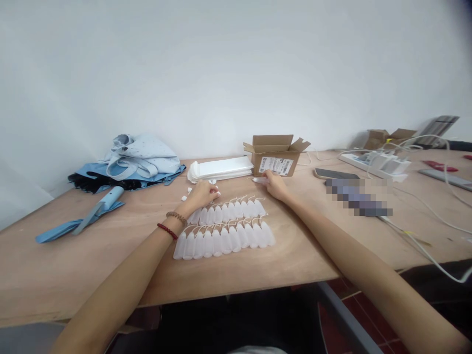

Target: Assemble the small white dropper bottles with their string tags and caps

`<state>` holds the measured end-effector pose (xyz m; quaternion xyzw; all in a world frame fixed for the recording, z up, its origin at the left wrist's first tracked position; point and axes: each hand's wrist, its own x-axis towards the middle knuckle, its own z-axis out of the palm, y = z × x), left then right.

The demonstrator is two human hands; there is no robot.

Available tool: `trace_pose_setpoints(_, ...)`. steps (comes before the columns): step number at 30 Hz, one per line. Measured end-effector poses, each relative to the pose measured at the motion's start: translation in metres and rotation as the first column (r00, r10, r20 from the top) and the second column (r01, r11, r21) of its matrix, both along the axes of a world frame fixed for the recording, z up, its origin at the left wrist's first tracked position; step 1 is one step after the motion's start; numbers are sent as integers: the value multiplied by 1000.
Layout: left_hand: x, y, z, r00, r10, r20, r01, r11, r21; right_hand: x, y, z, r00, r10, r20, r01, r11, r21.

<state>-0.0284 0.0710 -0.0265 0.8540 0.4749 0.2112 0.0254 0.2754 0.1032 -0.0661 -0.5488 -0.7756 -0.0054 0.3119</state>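
Observation:
My left hand (201, 195) is closed in a pinch, with a small white piece (217, 190) at its fingertips. Similar small white pieces (184, 198) lie on the table beside it. My right hand (276, 185) grips a small translucent white tube (260, 181) just in front of an open cardboard box (258, 162). Between my arms, many matching tubes with thin cords lie side by side in two rows, a front row (224, 241) and a back row (236, 210). My left forearm and hand cover the left end of the back row.
White flat packets (221, 168) lie left of the box. A pale blue bag (147, 155) and a folded blue umbrella (110, 197) are at the left. On the right are a phone (335, 174), a blurred-out item (356, 197), and a power strip (372, 165) with trailing white cables (424, 253).

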Motion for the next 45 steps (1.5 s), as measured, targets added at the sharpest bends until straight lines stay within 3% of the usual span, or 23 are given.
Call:
trace_pose_setpoints(5, 3, -3, 1, 999, -20, 32, 21, 1000, -22, 0, -4, 5, 999, 29, 28, -31, 997, 64)
trace_pose_setpoints(9, 4, -5, 1, 998, -16, 57, 21, 996, -87, -3, -15, 21, 1000, -14, 26, 12, 995, 95)
trace_pose_setpoints(14, 5, -8, 6, 989, 11, 145, 5, 994, -107, -16, -49, 52, 992, 92, 83, -81, 988, -129)
trace_pose_setpoints(19, 4, -20, 15, 963, 38, 268, -34, 999, -17, -33, -81, 75, 963, 254, 86, -204, 903, -379)
trace_pose_setpoints(25, 9, -40, 18, 988, 1, 156, -36, 975, 218, -34, -81, 69, 944, 290, 158, -182, 856, -484)
trace_pose_setpoints(30, 16, -44, 13, 992, -41, 115, 8, 961, 275, -31, -74, 60, 963, 254, 94, -155, 802, -576)
trace_pose_setpoints(33, 16, -45, 17, 988, -44, 147, 6, 968, 249, -29, -70, 59, 977, 194, 90, -123, 853, -507)
trace_pose_setpoints(36, 14, -50, 30, 964, -10, 267, -24, 992, 121, -30, -69, 63, 992, 123, 42, -106, 953, -282)
trace_pose_setpoints(38, 14, -55, 41, 920, 41, 390, -44, 999, -1, -35, -73, 65, 994, 104, -41, -109, 985, -136)
trace_pose_setpoints(41, 15, -62, 52, 838, 65, 541, 40, 983, -179, -49, -84, 67, 962, 157, -225, -174, 983, -59)
trace_pose_setpoints(45, 21, -67, 52, 775, 99, 624, 155, 928, -340, -71, -101, 65, 856, 321, -405, -354, 935, -7)
